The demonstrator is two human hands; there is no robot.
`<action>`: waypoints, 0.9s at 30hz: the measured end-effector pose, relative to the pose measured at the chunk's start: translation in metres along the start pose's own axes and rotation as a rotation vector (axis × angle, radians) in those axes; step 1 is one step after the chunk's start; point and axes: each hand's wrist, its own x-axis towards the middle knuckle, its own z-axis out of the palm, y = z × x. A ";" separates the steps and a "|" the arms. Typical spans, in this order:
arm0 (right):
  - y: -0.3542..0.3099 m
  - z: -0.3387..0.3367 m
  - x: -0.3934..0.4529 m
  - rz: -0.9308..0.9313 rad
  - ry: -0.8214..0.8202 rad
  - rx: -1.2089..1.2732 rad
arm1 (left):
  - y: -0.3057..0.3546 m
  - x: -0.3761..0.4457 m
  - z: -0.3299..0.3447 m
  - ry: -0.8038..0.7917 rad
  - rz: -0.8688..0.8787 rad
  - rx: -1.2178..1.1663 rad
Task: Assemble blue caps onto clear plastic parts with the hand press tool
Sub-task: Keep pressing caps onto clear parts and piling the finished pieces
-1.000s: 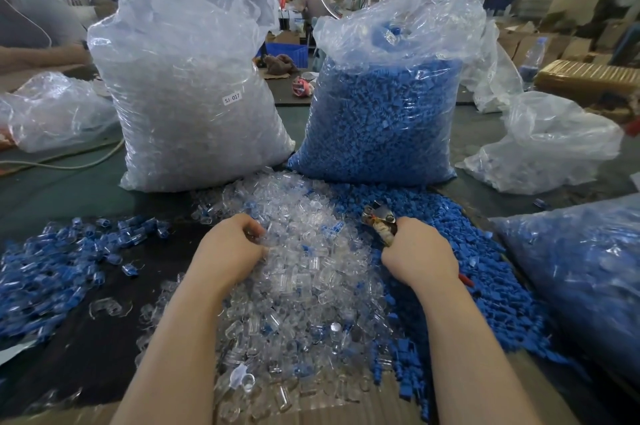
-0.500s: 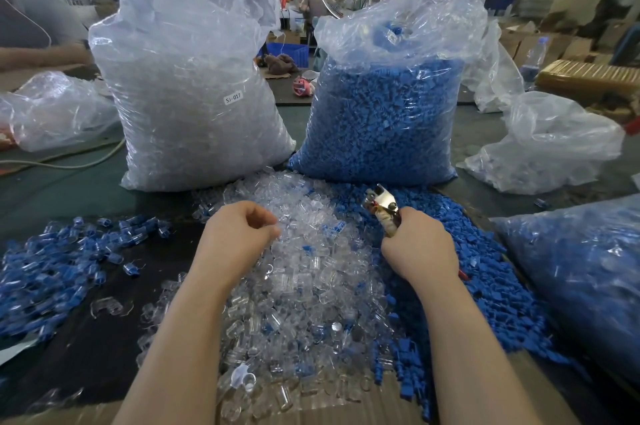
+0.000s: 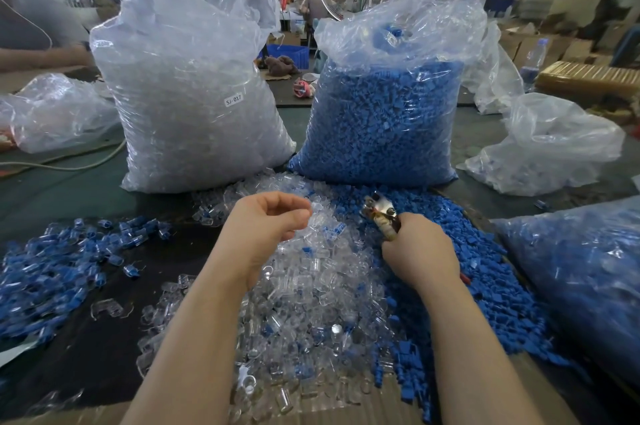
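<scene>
A heap of clear plastic parts (image 3: 311, 293) lies in front of me, with a spread of loose blue caps (image 3: 485, 286) to its right. My left hand (image 3: 268, 223) is raised above the clear heap, fingers curled, thumb and fingertips pinching a small clear part (image 3: 317, 207). My right hand (image 3: 417, 249) grips the hand press tool (image 3: 381, 213), whose metal jaws point up and left toward the left hand. A gap separates the clear part from the jaws. Finished blue-and-clear pieces (image 3: 62, 262) lie piled at the left.
Two tall plastic bags stand behind the heaps: one of clear parts (image 3: 194, 95), one of blue caps (image 3: 384, 106). A bag of assembled pieces (image 3: 581, 272) lies at right, slack bags (image 3: 547, 147) behind. Another person's arm (image 3: 41, 57) is at far left. Cardboard (image 3: 398, 404) edges the near side.
My left hand has lifted out of the clear heap with a clear part pinched and moved up and right. My right hand raised the press tool slightly toward it.
</scene>
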 end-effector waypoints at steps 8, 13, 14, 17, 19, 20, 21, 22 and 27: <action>-0.008 -0.010 -0.004 -0.187 0.040 0.517 | 0.005 -0.003 0.017 0.051 0.093 0.052; -0.021 -0.015 -0.013 -0.284 -0.012 0.785 | 0.006 -0.006 0.031 0.050 0.142 0.103; -0.023 -0.015 -0.014 -0.303 -0.024 0.822 | 0.007 -0.007 0.033 0.043 0.143 0.099; -0.027 -0.016 -0.017 -0.356 -0.038 0.865 | 0.008 -0.009 0.036 0.032 0.158 0.061; -0.028 -0.017 -0.018 -0.374 -0.051 0.886 | 0.009 -0.010 0.037 0.041 0.164 0.032; -0.028 -0.018 -0.019 -0.377 -0.063 0.902 | 0.009 -0.011 0.037 0.056 0.164 0.021; -0.028 -0.018 -0.019 -0.381 -0.076 0.917 | 0.009 -0.011 0.037 0.073 0.165 0.013; -0.029 -0.018 -0.020 -0.386 -0.086 0.927 | 0.010 -0.011 0.037 0.089 0.166 0.005; -0.033 -0.018 -0.022 -0.405 -0.066 0.971 | 0.011 -0.012 0.037 0.127 0.183 -0.010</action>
